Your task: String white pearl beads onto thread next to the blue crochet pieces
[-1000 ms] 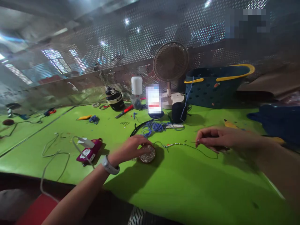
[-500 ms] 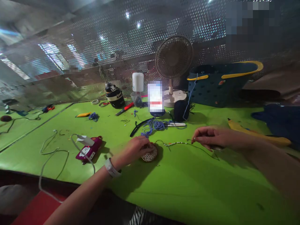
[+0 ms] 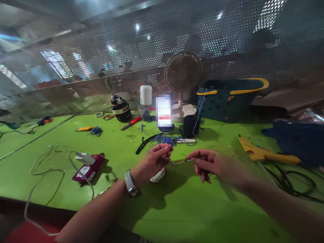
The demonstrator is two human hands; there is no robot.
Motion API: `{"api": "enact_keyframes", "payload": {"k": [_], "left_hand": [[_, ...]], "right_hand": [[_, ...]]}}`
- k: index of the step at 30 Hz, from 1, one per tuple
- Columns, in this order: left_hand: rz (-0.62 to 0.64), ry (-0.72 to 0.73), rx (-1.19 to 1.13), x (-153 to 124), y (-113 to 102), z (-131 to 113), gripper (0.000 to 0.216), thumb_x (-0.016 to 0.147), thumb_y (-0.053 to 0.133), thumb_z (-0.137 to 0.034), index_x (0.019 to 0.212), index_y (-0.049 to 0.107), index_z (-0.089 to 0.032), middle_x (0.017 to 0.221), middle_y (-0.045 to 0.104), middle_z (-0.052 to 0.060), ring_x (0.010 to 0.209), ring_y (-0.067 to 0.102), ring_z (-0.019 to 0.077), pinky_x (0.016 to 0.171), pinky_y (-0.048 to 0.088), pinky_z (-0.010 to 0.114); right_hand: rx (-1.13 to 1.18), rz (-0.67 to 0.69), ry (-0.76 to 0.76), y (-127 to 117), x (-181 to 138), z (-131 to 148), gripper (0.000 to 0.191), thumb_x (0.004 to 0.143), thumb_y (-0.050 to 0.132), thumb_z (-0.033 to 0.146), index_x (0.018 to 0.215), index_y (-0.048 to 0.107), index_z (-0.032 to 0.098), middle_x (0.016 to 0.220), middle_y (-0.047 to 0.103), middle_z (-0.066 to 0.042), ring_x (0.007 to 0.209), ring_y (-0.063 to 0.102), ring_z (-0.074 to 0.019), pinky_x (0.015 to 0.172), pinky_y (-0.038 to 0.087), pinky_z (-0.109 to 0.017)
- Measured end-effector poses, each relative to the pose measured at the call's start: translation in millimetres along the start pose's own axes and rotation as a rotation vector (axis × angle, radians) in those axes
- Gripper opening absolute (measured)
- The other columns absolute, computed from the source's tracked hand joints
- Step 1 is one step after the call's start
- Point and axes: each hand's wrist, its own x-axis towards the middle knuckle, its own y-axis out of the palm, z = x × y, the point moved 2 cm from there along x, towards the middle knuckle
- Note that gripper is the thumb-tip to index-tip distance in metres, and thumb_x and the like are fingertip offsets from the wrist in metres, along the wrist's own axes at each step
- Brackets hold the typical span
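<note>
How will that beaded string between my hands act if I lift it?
The beaded string would probably hang floppy, since it curves slightly. Its beads look tiny, so it's likely light. They also look shiny, so they may feel slippery.

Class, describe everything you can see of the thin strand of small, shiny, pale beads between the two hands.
The thin strand of small, shiny, pale beads spans the gap between the left hand and right hand, over the bright green tabletop. It sags slightly, its beads close together in a row. The right hand pinches its right end; whether the left grips the other is unclear, as is the beads' material.
</note>
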Motion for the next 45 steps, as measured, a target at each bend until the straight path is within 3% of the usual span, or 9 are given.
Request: {"api": "enact_keyframes", "payload": {"k": [4,9,17,27,35,45], "left_hand": [[0.018,-0.038,-0.068,8,-4,16,0.021,0.069,0.079,-0.014,0.084,0.065,-0.013,0.069,0.063,-0.002,0.054,0.054,0.0031,0.052,0.045,0.012],[-0.011,-0.048,-0.083,6,-5,26,0.037,0.072,0.078,-0.015,0.106,0.065,-0.019,0.081,0.068,-0.001,0.065,0.061,0.0041,0.058,0.047,0.011],[-0.051,-0.109,-0.097,-7,3,26,0.047,0.068,0.081,-0.018,0.113,0.067,-0.022,0.084,0.071,0.001,0.07,0.063,0.0083,0.062,0.045,0.017],[0.011,-0.099,-0.071,-12,2,28,0.05,0.067,0.081,-0.019,0.114,0.066,-0.024,0.099,0.07,0.003,0.083,0.063,0.0119,0.074,0.045,0.022],[-0.005,-0.069,-0.128,-14,-1,30,0.055,0.064,0.084,-0.019,0.116,0.065,-0.021,0.082,0.07,0.0,0.074,0.062,0.0093,0.07,0.043,0.02],[0.094,-0.046,-0.112,-12,-4,40,0.052,0.07,0.081,-0.025,0.119,0.064,-0.021,0.076,0.068,-0.001,0.072,0.06,0.0115,0.078,0.043,0.028]], "right_hand": [[0.082,-0.052,-0.022,9,0,-1,0.033,0.079,0.07,0.045,0.091,0.062,0.016,0.067,0.065,0.001,0.052,0.061,-0.0093,0.048,0.046,-0.021],[0.113,-0.042,-0.01,19,-1,-6,0.034,0.08,0.065,0.049,0.084,0.055,0.018,0.063,0.065,0.002,0.039,0.059,-0.0094,0.038,0.044,-0.02],[0.07,-0.017,0.048,35,-2,-15,0.031,0.085,0.058,0.051,0.091,0.054,0.021,0.05,0.061,0.006,0.032,0.054,-0.0089,0.032,0.04,-0.016],[0.067,-0.023,-0.043,42,1,-23,0.028,0.086,0.06,0.047,0.091,0.054,0.02,0.057,0.063,0.004,0.038,0.058,-0.0093,0.038,0.046,-0.019],[0.049,-0.075,-0.039,44,-2,-22,0.033,0.085,0.06,0.05,0.092,0.056,0.017,0.056,0.061,0.005,0.038,0.056,-0.0078,0.039,0.047,-0.018],[0.097,-0.042,-0.063,45,-1,-24,0.03,0.086,0.06,0.047,0.089,0.055,0.017,0.054,0.062,0.005,0.036,0.056,-0.0066,0.037,0.047,-0.016]]}}
